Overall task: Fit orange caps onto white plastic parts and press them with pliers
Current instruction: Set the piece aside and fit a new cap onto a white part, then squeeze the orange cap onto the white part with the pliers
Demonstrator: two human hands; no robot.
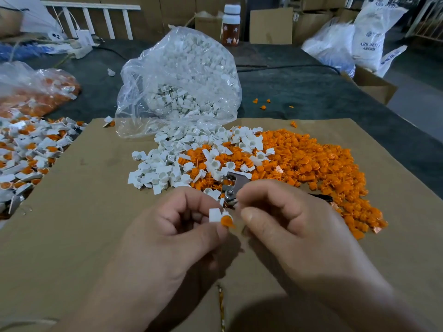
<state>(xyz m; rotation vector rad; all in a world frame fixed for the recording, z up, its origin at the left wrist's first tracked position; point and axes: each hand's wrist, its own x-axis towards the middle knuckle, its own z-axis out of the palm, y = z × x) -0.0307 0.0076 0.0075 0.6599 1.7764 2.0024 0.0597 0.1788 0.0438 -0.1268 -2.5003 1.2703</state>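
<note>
Fingers (191, 201) pinching white part (214, 214) over cardboard (96, 212)
Left hand (172, 236) is holding it against the thumb, orange cap (226, 221) poking toward right hand (287, 226); its curled fingers' grip is unclear.

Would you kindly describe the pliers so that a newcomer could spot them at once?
Start at the brown cardboard sheet and find the orange caps heaped on it. At that heap's near edge, just beyond the right hand, are the pliers: the only shiny metal thing among plastic pieces.
</note>
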